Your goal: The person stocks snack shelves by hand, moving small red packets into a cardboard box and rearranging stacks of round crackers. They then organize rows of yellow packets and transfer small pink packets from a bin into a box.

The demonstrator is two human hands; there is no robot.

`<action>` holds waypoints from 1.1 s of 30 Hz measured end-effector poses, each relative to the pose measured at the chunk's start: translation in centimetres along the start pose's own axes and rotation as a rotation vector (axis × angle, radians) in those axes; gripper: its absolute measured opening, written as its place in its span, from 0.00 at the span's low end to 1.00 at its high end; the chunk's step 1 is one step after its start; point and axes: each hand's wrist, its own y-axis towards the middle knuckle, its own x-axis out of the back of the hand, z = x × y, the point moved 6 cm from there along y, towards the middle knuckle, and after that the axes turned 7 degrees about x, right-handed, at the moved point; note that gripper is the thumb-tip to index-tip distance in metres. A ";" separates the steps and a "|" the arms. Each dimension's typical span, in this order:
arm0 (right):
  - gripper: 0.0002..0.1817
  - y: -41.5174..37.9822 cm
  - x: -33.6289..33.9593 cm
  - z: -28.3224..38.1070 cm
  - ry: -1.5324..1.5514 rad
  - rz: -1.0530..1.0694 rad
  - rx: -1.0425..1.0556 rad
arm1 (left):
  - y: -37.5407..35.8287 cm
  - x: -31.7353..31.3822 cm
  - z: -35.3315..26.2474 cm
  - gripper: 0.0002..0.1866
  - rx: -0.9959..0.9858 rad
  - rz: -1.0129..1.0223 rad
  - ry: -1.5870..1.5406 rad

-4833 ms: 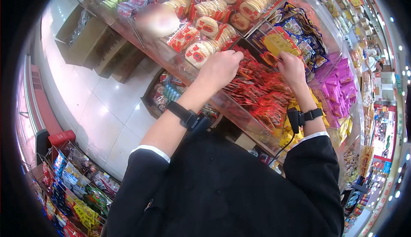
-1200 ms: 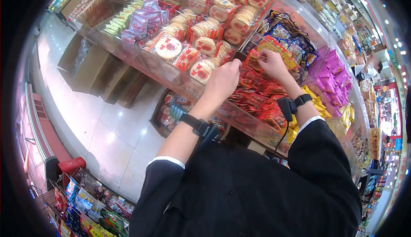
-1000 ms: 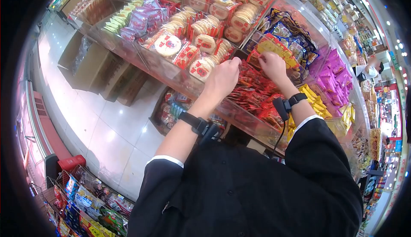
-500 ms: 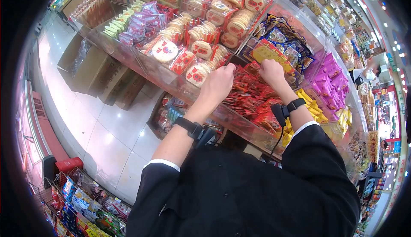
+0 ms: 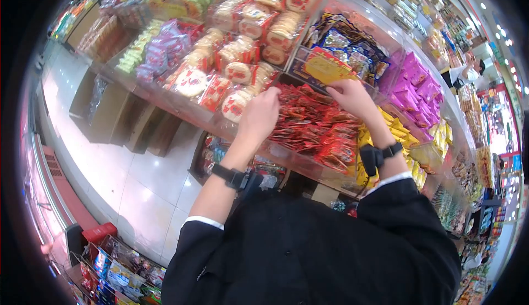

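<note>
My left hand [image 5: 260,113] is closed at the left edge of the bin of red snack packets [image 5: 314,123], beside the round wrapped crackers [image 5: 236,102]. Whatever its fingers hold, if anything, is hidden. My right hand [image 5: 351,99] is over the back right of the red packets, its thumb and fingers pinched near the lower edge of a yellow and red sign [image 5: 329,69]; anything between them is too small to make out. Behind the sign lie blue packets [image 5: 358,43]. Yellow packets [image 5: 394,129] are beside and under my right forearm.
Purple packets [image 5: 414,87] fill a bin on the right. Clear divider walls separate the bins. Open cardboard boxes [image 5: 118,112] stand on the floor at left. A wire rack of snacks [image 5: 118,274] is at lower left. A person is far off at the right.
The view has shifted, so the bins appear further left. The right hand is further from the left, its fingers now more visible near the sign. More of the red packets shows between the hands.
</note>
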 end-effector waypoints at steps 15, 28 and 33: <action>0.21 -50.6 3.0 -31.3 0.274 -1.382 -0.939 | 0.9 0.1 5.2 0.10 0.153 0.050 -0.057; 0.15 -48.2 6.8 -40.3 0.176 -1.020 -0.948 | 1.6 1.2 7.6 0.10 0.012 0.060 0.230; 0.09 -47.6 8.9 -29.4 0.408 -1.259 -0.735 | 1.1 0.2 4.3 0.12 0.320 0.148 0.261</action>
